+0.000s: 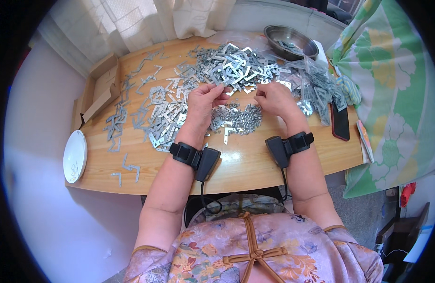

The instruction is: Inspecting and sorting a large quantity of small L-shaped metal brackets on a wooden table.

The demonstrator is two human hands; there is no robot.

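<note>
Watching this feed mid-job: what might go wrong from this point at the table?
1. Loose small metal pieces lie just below the left hand and right hand; a careless sweep might scatter them.
2. The white dish sits at the left edge of the table, so a bump could knock it off.
3. The left wrist's cable hangs in a loop by the front edge and might snag.
</note>
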